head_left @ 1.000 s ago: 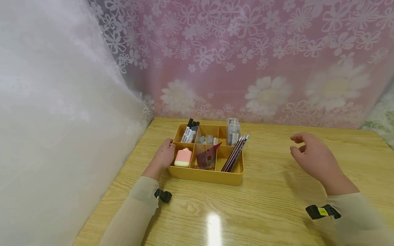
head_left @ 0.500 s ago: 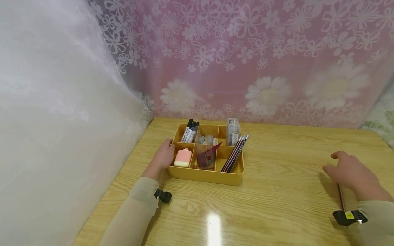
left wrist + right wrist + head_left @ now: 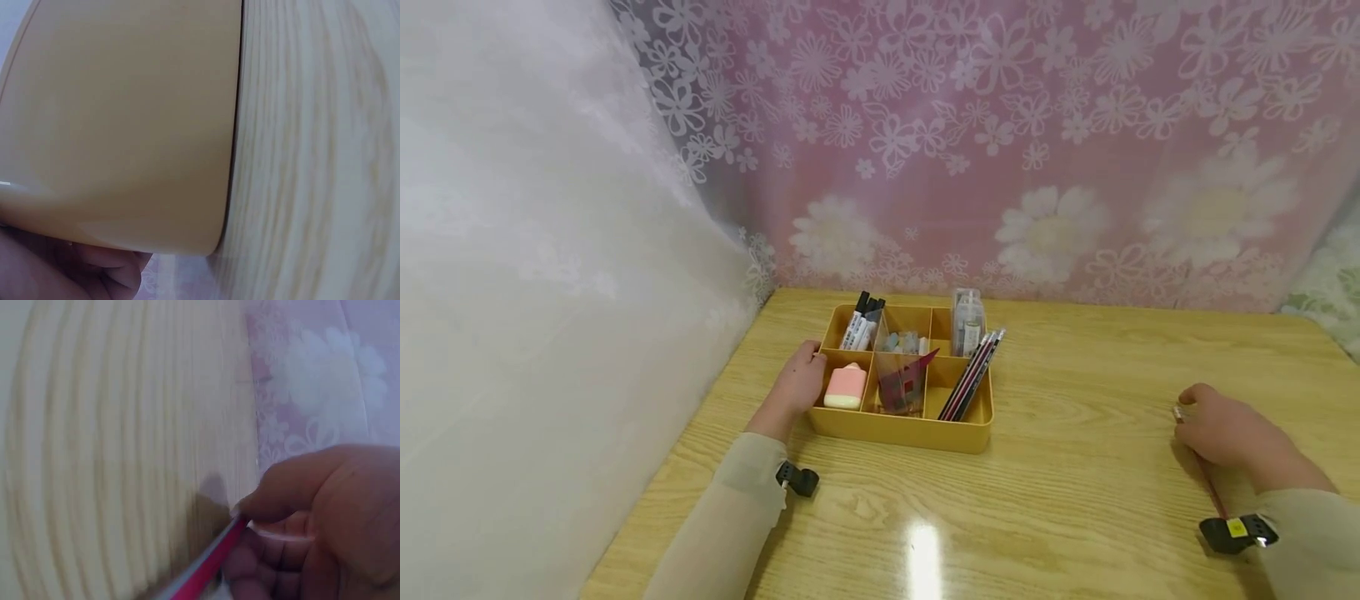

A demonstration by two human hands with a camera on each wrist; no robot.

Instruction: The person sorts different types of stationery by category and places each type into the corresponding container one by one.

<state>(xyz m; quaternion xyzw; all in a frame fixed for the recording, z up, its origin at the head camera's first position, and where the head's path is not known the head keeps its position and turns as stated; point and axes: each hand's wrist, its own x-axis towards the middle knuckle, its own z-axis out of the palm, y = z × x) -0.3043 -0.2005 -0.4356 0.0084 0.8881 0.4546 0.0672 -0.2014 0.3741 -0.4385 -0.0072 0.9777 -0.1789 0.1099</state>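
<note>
My left hand (image 3: 799, 379) grips the left wall of a yellow desk organizer (image 3: 902, 429); in the left wrist view, curled fingers (image 3: 112, 272) lie against its side. At the right of the table, my right hand (image 3: 1236, 437) pinches a pencil (image 3: 1212, 492) near its eraser end. Up close in the right wrist view, that pencil (image 3: 212, 559) is red with a silvery stripe, held between thumb and fingers. Several pencils (image 3: 972, 375) lean in the organizer's front right compartment. A pink and cream block-shaped item (image 3: 846, 385) lies in the front left one.
Black-capped markers (image 3: 861, 321) stand in the back left compartment, and a clear bottle-like item (image 3: 968, 323) in the back right. A clear and magenta plastic piece (image 3: 904, 383) sticks up in the middle. White and pink floral curtains border the wooden table (image 3: 1060, 517).
My right hand has come down to the right from above the table, taken hold of the pencil, and moved slightly left with it. My left hand has stayed on the organizer.
</note>
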